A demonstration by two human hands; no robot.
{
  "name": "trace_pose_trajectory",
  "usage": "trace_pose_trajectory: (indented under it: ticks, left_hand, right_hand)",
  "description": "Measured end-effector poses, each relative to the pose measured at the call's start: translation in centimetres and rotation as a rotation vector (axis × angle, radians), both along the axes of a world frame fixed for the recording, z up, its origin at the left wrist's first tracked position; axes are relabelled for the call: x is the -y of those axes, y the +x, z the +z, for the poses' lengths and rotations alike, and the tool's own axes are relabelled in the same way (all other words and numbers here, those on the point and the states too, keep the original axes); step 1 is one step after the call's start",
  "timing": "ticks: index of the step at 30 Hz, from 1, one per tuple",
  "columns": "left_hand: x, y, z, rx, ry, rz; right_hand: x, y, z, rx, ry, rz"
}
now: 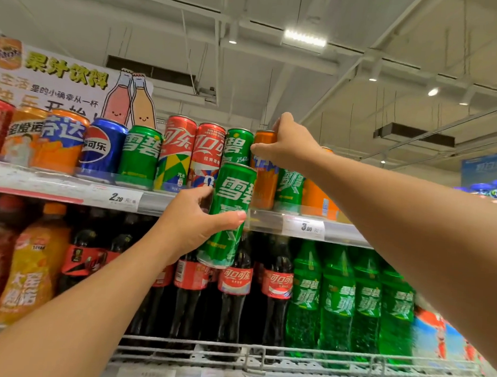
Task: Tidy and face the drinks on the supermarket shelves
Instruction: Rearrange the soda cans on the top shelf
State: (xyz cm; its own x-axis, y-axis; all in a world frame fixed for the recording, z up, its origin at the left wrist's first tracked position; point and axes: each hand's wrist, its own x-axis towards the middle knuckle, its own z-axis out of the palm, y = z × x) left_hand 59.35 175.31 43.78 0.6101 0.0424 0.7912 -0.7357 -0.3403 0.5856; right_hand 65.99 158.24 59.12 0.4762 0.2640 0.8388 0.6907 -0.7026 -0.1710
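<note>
Left hand (192, 223) grips a green can (231, 213), fingers curled round it, off the top shelf (156, 203); right hand (289, 144) pinches an orange can (263, 172) standing there. Risk: nudging the orange can may topple its neighbours.

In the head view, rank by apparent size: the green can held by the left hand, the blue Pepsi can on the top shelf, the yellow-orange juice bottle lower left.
1. Yellow-orange juice bottle
2. Held green can, though nearness inflates it
3. Blue Pepsi can
</note>
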Motion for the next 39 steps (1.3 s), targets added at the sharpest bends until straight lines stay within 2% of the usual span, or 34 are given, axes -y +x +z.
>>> trace_pose_trajectory:
  ticks: [4, 13, 17, 25, 30, 39]
  left_hand:
    - [0.1, -0.2, -0.2, -0.008, 0.021, 0.017]
    - [0.1, 0.0, -0.2, 0.010, 0.046, 0.037]
    - [0.2, 0.0, -0.3, 0.046, 0.044, 0.076]
    - [0.6, -0.2, -0.1, 0.017, 0.112, 0.168]
    - [0.8, -0.2, 0.3, -0.022, 0.123, 0.303]
    - [7.9, 1.4, 1.2, 0.068, 0.084, 0.131]
  right_hand:
    - [0.3, -0.2, -0.6, -0.019, 0.089, 0.044]
    - [0.9, -0.8, -0.7, -0.114, 0.089, 0.056]
    - [1.6, -0.9, -2.4, -0.125, 0.164, 0.195]
    - [4.9, -3.2, -2.0, 0.048, 0.289, 0.359]
    - [10.0, -5.4, 0.3, 0.114, 0.306, 0.348]
    - [16.6, -3.7, 0.8, 0.147, 0.279, 0.193]
